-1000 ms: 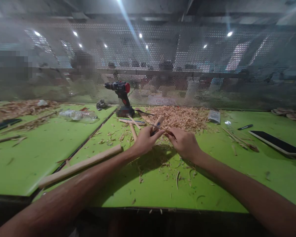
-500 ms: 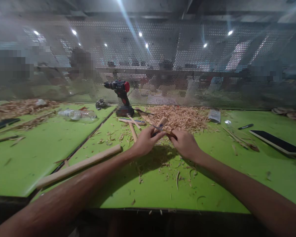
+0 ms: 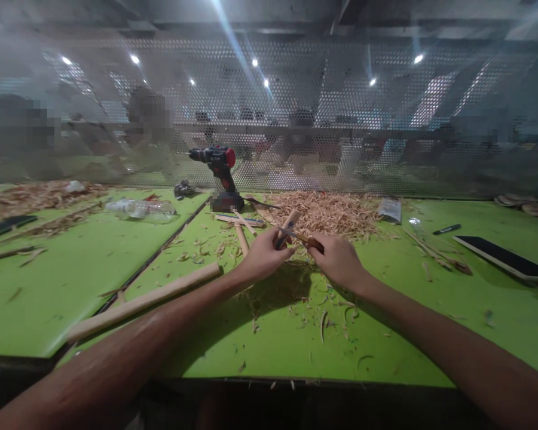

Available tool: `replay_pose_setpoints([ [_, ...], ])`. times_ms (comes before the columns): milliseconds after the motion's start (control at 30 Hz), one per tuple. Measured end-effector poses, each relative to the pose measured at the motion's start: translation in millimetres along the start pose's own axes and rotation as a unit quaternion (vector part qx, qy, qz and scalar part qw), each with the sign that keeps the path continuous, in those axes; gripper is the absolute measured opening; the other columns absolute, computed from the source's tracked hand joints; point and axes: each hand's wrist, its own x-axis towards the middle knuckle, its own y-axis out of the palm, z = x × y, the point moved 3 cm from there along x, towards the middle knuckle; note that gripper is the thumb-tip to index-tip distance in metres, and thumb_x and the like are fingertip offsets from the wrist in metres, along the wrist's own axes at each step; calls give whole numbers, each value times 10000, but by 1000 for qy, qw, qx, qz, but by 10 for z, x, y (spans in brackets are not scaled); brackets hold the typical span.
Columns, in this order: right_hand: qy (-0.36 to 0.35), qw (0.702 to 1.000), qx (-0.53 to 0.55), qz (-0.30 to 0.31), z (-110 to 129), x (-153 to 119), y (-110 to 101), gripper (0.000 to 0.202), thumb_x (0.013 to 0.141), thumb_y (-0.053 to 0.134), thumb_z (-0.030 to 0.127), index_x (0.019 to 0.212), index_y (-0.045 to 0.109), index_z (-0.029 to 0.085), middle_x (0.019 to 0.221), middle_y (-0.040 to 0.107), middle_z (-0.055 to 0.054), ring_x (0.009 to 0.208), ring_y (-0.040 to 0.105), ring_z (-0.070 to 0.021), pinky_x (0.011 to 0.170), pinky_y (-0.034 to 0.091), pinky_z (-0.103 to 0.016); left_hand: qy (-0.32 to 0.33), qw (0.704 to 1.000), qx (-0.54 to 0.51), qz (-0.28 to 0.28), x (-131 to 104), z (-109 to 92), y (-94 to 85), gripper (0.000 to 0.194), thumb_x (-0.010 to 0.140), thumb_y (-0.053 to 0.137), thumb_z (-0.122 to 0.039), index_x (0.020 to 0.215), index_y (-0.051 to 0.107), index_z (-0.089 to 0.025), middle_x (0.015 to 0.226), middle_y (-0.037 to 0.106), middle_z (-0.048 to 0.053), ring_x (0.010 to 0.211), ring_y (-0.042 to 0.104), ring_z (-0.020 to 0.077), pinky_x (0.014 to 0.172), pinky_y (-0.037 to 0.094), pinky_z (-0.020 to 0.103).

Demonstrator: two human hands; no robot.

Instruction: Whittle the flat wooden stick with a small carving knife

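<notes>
My left hand point(image 3: 268, 254) is closed around a short flat piece of wood point(image 3: 291, 220) with dark blue marks, its pale end pointing up and away from me. In my right hand point(image 3: 338, 258) is a knife point(image 3: 312, 242) with a brownish handle. The knife's thin blade point(image 3: 289, 232) points left and lies across the wood piece, just above the left thumb. Both hands are held close together over the green table point(image 3: 287, 352). Fingers curled under the wood and the handle are partly hidden.
Behind my hands lies a heap of wood shavings point(image 3: 332, 214). A cordless drill point(image 3: 222, 179) stands at the back, near marked wood strips point(image 3: 240, 221). A long wooden stick point(image 3: 146, 301) lies left, a plastic bottle point(image 3: 141, 209) beyond. At right are a phone-like black slab point(image 3: 504, 257) and a pen point(image 3: 447, 229).
The knife has shifted slightly right and up along the wood piece, and the left thumb has drawn back from the blade. The wood's tip has tilted a little leftward.
</notes>
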Motion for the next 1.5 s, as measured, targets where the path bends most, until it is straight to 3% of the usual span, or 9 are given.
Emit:
replay_pose_setpoints([
  [133,27,1000,3,15,56,-7,-42,195,1024,547,203,920,706,157,784,689,-50,677,584,-179,612,326,-272,19,1000,-2,19,-13,-54,13,355,826,732,-502,795,541,-205,685,432,-46,632,385,122,587,284,278],
  [300,41,997,-53,37,137,-38,-72,260,1065,496,225,958,725,161,814,709,-66,702,605,-189,616,315,-281,43,999,-16,10,-28,-98,38,417,870,682,-527,710,440,-228,647,334,-57,601,303,111,566,223,288],
  [433,46,995,-76,43,164,-55,-85,268,1057,489,209,979,740,163,799,717,-62,695,611,-188,622,322,-280,35,999,-4,13,-34,-101,44,453,882,669,-564,686,439,-226,623,334,-57,588,292,109,558,211,289],
  [667,-8,998,-45,37,144,-46,-78,402,1120,441,401,970,723,157,777,708,-64,630,578,-174,591,302,-274,34,999,-12,17,-14,-65,33,512,881,669,-616,646,444,-221,579,337,-62,549,268,94,527,197,281],
  [833,-42,999,11,33,91,-22,-44,382,1138,420,418,1061,691,160,808,716,-53,651,610,-173,600,333,-264,30,999,-23,31,19,-34,16,523,897,643,-643,653,443,-226,555,365,-62,518,317,94,502,229,266],
  [1100,-41,999,5,17,78,-56,-60,446,1151,380,421,1174,730,146,780,729,-58,632,622,-194,595,366,-289,38,999,-13,5,5,-36,19,475,910,657,-582,674,459,-221,566,368,-68,528,315,95,513,236,264],
  [1233,-43,999,-21,7,82,-64,-61,475,1153,348,431,1152,741,163,774,736,-68,626,611,-194,587,346,-292,36,999,5,5,3,-70,13,437,915,650,-526,664,449,-230,560,358,-65,531,307,104,525,226,281],
  [1500,-70,995,-65,-16,77,-48,-34,567,1155,279,459,1054,733,135,709,700,-60,552,560,-168,536,274,-264,48,999,17,17,9,-53,20,458,925,607,-582,669,467,-229,574,391,-49,554,335,119,540,232,286],
])
